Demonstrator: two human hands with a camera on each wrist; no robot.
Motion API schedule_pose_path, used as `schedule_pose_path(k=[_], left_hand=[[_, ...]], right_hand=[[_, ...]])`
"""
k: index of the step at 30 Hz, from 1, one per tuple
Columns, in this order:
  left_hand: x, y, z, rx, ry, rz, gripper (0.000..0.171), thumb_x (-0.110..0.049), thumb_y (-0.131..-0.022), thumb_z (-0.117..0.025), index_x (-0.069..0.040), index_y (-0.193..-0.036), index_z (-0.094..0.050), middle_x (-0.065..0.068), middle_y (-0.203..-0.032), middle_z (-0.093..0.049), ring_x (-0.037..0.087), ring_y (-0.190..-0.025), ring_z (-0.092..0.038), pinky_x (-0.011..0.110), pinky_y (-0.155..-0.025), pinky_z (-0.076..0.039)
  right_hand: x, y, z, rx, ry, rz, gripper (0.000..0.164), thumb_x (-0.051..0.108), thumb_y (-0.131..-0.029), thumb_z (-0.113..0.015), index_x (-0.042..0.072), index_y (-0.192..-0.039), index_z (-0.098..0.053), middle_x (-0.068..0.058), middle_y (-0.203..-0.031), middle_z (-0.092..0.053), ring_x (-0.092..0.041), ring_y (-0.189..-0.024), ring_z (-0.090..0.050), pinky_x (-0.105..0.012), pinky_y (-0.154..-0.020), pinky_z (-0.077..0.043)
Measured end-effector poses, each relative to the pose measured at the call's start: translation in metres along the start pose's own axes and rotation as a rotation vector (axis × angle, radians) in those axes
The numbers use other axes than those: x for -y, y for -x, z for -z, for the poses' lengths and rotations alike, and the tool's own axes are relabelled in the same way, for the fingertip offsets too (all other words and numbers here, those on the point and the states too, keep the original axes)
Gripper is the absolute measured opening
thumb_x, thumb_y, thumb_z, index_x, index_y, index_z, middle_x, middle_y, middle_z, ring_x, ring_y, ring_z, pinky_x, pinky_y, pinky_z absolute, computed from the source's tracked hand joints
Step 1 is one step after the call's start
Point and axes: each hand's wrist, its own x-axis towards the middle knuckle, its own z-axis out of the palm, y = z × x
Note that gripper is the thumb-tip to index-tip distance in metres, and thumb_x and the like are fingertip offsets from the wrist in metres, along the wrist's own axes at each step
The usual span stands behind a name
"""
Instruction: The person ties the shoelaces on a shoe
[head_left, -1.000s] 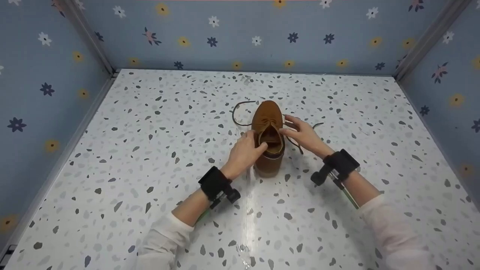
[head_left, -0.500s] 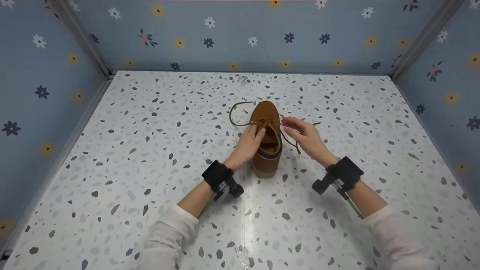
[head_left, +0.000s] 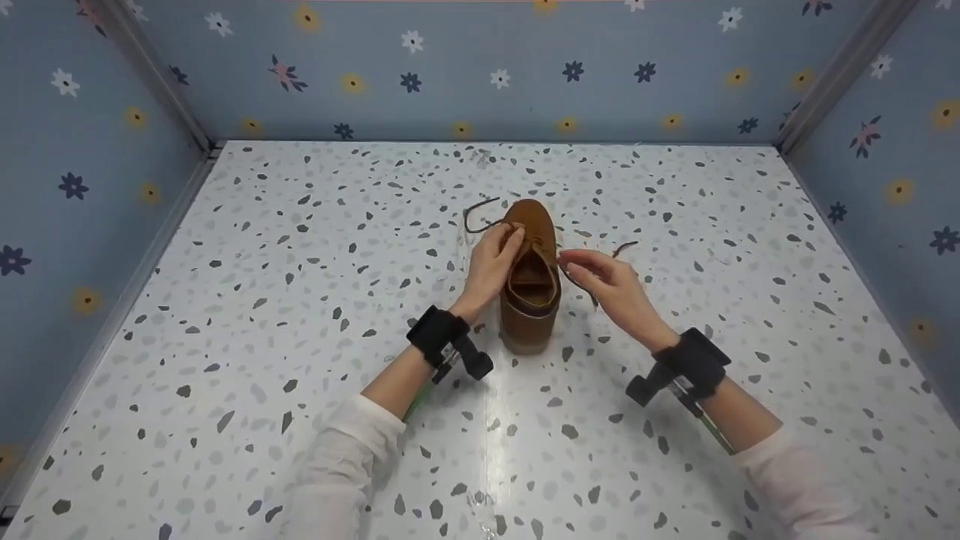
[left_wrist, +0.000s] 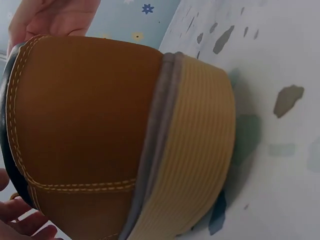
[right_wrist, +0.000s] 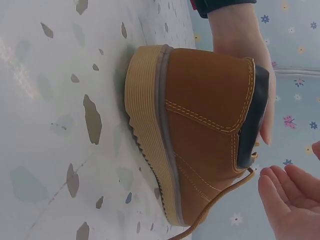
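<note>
A brown lace-up shoe (head_left: 532, 217) with a thick ribbed tan sole (left_wrist: 195, 150) stands upright, toe pointing away. My left hand (head_left: 489, 268) is along its left side, thumb and fingers at the eyelets, pinching the left shoelace (head_left: 480, 229). In the left wrist view the shoe hides much of the work, and part of the left hand (left_wrist: 25, 220) shows at the lower left. My right hand (head_left: 611, 289) hovers at the right side, fingers loosely bent, fingertips close to the right shoelace (right_wrist: 225, 192). That lace hangs down the shoe's side, outside the fingers.
The shoe is on a white speckled tabletop (head_left: 300, 247). Blue flowered panels (head_left: 450, 67) enclose its back and both sides. The loose end of the right lace lies beyond my right hand. Each wrist wears a black strap with a camera (head_left: 439, 337).
My left hand has moved forward from the shoe's opening to the eyelets, and the left lace has shifted with it. My right hand has drawn slightly back towards me.
</note>
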Motion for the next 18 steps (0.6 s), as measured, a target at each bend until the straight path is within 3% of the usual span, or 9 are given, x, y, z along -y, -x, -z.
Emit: schedule_pose_path(k=[2,5,9,11,15,18], left_hand=[[0.0,-0.003,0.0,-0.037,0.051,-0.01,0.022,-0.023,-0.074,-0.042,-0.007,-0.086,-0.049,-0.002,-0.085,-0.045,0.004,-0.078,-0.04,0.017,-0.066,-0.03],[0.012,-0.01,-0.007,-0.086,0.097,-0.012,0.02,-0.027,-0.07,-0.046,-0.009,-0.078,-0.05,-0.004,-0.079,-0.048,0.005,-0.07,-0.044,0.018,-0.061,-0.033],[0.035,-0.018,-0.017,-0.139,0.069,-0.026,0.022,-0.035,-0.066,-0.047,-0.014,-0.071,-0.051,-0.008,-0.071,-0.048,0.003,-0.062,-0.044,0.018,-0.055,-0.034],[0.04,-0.019,-0.019,-0.154,0.04,-0.032,0.021,-0.035,-0.065,-0.048,-0.015,-0.07,-0.051,-0.009,-0.07,-0.048,0.002,-0.062,-0.044,0.017,-0.055,-0.034],[0.042,-0.019,-0.019,-0.168,0.03,-0.039,0.019,-0.034,-0.065,-0.048,-0.016,-0.07,-0.051,-0.009,-0.07,-0.047,0.001,-0.063,-0.044,0.016,-0.056,-0.035],[0.044,-0.019,-0.02,-0.168,0.054,-0.042,0.02,-0.034,-0.065,-0.049,-0.015,-0.07,-0.051,-0.009,-0.07,-0.048,0.002,-0.062,-0.045,0.017,-0.055,-0.035]], right_hand=[[-0.004,0.003,-0.002,-0.007,-0.009,-0.011,0.026,0.015,-0.073,-0.045,0.014,-0.099,-0.046,-0.003,-0.093,-0.047,-0.015,-0.083,-0.043,-0.026,-0.065,-0.035],[-0.002,0.008,-0.003,-0.01,0.006,-0.033,0.024,0.017,-0.074,-0.043,0.014,-0.097,-0.047,-0.002,-0.092,-0.047,-0.014,-0.081,-0.044,-0.025,-0.064,-0.035],[0.009,0.013,-0.004,-0.011,0.03,-0.079,0.022,0.02,-0.075,-0.041,0.013,-0.094,-0.049,-0.003,-0.088,-0.049,-0.014,-0.077,-0.046,-0.024,-0.061,-0.036],[0.038,0.016,-0.003,0.012,0.0,-0.121,0.023,0.018,-0.077,-0.038,0.009,-0.094,-0.049,-0.006,-0.087,-0.05,-0.015,-0.076,-0.046,-0.025,-0.062,-0.036],[0.077,0.022,-0.006,0.026,-0.033,-0.222,0.026,0.019,-0.077,-0.037,0.002,-0.092,-0.05,-0.01,-0.085,-0.05,-0.016,-0.076,-0.046,-0.026,-0.063,-0.036],[0.078,0.025,-0.011,0.024,-0.026,-0.262,0.029,0.022,-0.077,-0.036,0.0,-0.093,-0.049,-0.011,-0.086,-0.049,-0.018,-0.077,-0.046,-0.027,-0.063,-0.036]])
